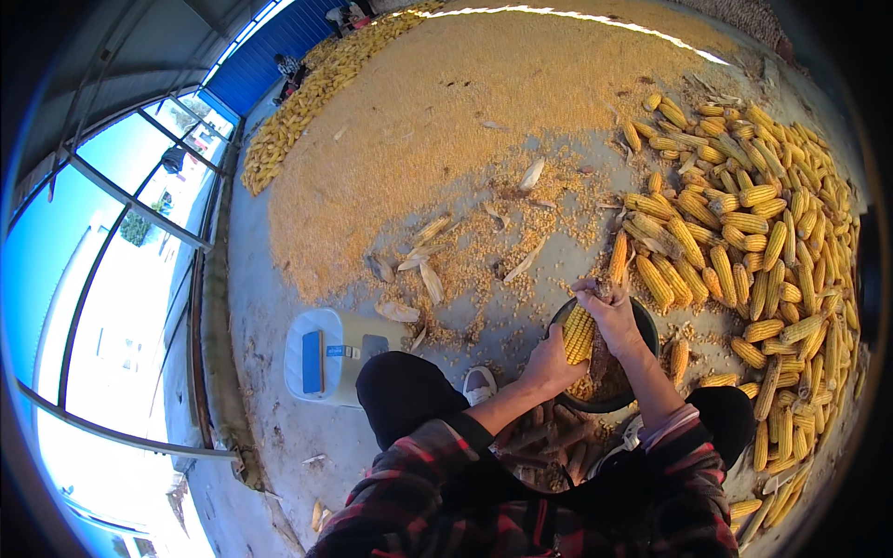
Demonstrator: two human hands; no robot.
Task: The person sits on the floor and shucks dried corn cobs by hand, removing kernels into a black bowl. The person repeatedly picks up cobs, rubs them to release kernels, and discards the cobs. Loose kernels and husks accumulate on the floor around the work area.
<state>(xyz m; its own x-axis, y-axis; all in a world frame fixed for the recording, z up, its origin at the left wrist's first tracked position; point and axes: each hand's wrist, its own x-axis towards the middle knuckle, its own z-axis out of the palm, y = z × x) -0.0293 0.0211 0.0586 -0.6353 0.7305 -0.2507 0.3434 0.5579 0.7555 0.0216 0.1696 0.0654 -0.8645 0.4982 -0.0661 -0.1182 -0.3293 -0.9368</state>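
Over a dark round tub (652, 331) between my knees, both hands work close together. My left hand (551, 363) is closed around a yellow corn cob (578, 335) full of kernels. My right hand (614, 317) grips a reddish-brown shelled cob (600, 356), which lies against the yellow one; its fingers partly hide the upper ends of both. Loose kernels and chaff show inside the tub. Just beyond my right hand, an orange-yellow ear (617, 258) lies on the floor. Bare cobs (534, 439) are heaped between my shoes, below the tub.
A big pile of unshelled ears (760, 230) rises at the right. Loose kernels (432, 132) cover much of the floor ahead, with husks (431, 282) nearer. A pale container (307, 356) bearing a blue item stands left of my knee. People (288, 70) are beside another ear pile far off.
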